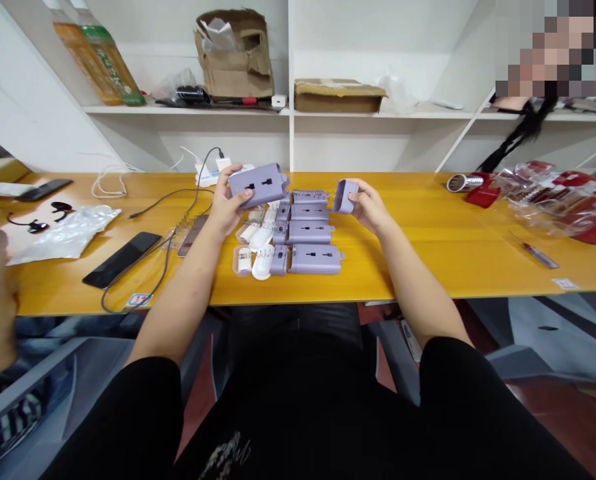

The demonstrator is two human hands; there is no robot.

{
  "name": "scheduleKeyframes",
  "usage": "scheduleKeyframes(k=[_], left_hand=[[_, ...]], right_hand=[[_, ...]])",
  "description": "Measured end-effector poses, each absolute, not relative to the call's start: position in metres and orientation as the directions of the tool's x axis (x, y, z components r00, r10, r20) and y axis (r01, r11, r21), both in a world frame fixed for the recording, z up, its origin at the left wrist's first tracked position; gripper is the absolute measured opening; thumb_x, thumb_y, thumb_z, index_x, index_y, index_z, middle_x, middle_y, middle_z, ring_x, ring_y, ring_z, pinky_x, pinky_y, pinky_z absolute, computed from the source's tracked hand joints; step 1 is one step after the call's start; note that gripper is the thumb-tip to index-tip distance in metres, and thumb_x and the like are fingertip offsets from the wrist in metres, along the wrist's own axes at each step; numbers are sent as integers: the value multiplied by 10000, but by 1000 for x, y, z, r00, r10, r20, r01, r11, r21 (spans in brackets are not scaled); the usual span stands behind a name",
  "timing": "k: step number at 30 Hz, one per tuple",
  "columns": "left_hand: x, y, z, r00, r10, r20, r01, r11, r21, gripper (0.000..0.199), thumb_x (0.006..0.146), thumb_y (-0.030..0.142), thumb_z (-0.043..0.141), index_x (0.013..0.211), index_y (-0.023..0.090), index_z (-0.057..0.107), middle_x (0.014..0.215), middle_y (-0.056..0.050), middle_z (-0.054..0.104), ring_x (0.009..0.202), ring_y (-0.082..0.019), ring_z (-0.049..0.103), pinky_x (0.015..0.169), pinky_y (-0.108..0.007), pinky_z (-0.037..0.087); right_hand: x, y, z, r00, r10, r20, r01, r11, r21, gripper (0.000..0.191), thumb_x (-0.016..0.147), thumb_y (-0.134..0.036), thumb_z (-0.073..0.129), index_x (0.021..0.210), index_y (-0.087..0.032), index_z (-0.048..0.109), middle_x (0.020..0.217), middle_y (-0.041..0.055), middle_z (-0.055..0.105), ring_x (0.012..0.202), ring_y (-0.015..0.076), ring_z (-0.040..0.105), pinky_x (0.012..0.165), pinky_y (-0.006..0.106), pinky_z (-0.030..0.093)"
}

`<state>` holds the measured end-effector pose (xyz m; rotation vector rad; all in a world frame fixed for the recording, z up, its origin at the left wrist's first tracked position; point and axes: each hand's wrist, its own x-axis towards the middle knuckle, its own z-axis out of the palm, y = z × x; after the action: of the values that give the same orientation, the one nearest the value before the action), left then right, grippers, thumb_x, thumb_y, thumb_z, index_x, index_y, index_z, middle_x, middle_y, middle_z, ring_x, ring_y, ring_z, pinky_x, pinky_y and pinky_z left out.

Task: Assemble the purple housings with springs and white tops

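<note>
Left hand [225,205] was closed around a lavender rectangular plastic shell with two black marks [262,186], thumb on the marked face, held tilted above the table [418,253], over the far left part of the rows. Right hand [371,205] was closed around a short lavender plastic cap [347,197], gripped at its right side, just right of the rows. The two held pieces were apart.

Below and between the hands: matching lavender shells in a column [315,260], smaller lavender pieces to their left [279,261], then white plastic parts with coils [263,263] and, leftmost, pale cylindrical pieces [244,261].

Farther left: black phone [121,259], dark cable [164,267], crumpled translucent plastic bag [73,232]. Far side: white power strip [205,179], partly hidden. Right: red and clear plastic packages [573,200], slim pen-like tool nearer [539,255].
</note>
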<state>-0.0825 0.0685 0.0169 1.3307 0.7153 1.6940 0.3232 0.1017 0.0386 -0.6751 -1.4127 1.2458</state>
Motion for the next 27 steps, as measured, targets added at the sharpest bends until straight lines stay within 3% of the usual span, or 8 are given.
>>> scheduleKeyframes(k=[5, 10, 14, 18, 21, 24, 27], left_hand=[[-87, 54, 28, 13, 919, 394, -339, -367, 867, 782, 729, 511, 1023, 1409, 347, 674, 1483, -107, 773, 1268, -374, 839, 763, -376, 754], [-70, 34, 38, 159, 904, 397, -374, -317, 872, 677, 741, 548, 972, 1318, 292, 728, 1315, -115, 855, 1272, -385, 847, 990, -482, 751], [-51, 27, 38, 354, 836, 420, -362, -291, 886, 694, 779, 543, 1019, 1377, 290, 773, 1556, -147, 838, 1425, -410, 812, 1204, -561, 694], [-43, 31, 33, 425, 786, 448, -344, -318, 884, 817, 768, 553, 1067, 1481, 258, 799, 1685, -182, 775, 1669, -435, 669, 1350, -528, 602], [-48, 38, 29, 413, 799, 437, -319, -323, 891, 849, 790, 578, 1085, 1518, 276, 770, 1618, -173, 797, 1604, -426, 714, 1291, -517, 636], [-54, 44, 25, 325, 847, 420, -259, -348, 901, 799, 778, 593, 1126, 1425, 298, 761, 1477, -119, 812, 1343, -343, 814, 1101, -425, 706], [-53, 46, 24, 192, 895, 402, -182, -370, 911, 766, 729, 588, 1181, 1295, 291, 759, 1382, -83, 784, 1151, -261, 809, 942, -335, 717]], right_hand=[[319, 104, 37, -206, 924, 321, -296, 254, -921, 466, 704, -429, 1015, 1111, -310, 820, 909, -23, 782, 779, 198, 723, 717, 375, 714], [307, 98, 37, -223, 928, 299, -316, 222, -923, 497, 743, -453, 1032, 1138, -326, 760, 977, -21, 836, 835, 207, 774, 796, 408, 751], [290, 86, 36, -270, 924, 270, -329, 175, -928, 578, 720, -493, 1078, 1163, -320, 748, 948, -38, 818, 804, 184, 771, 794, 377, 746], [275, 78, 35, -330, 917, 224, -306, 121, -944, 612, 718, -529, 1101, 1159, -315, 735, 898, -50, 796, 779, 174, 768, 798, 367, 742], [274, 77, 35, -341, 917, 208, -294, 106, -950, 610, 728, -530, 1107, 1159, -308, 739, 927, -39, 808, 807, 178, 782, 818, 372, 751], [280, 81, 35, -294, 935, 200, -309, 105, -945, 573, 726, -490, 1110, 1108, -307, 725, 979, -21, 833, 856, 190, 795, 817, 369, 756], [288, 89, 34, -226, 957, 183, -343, 98, -934, 529, 754, -449, 1100, 1071, -319, 697, 1012, -14, 851, 911, 205, 810, 839, 382, 768]])
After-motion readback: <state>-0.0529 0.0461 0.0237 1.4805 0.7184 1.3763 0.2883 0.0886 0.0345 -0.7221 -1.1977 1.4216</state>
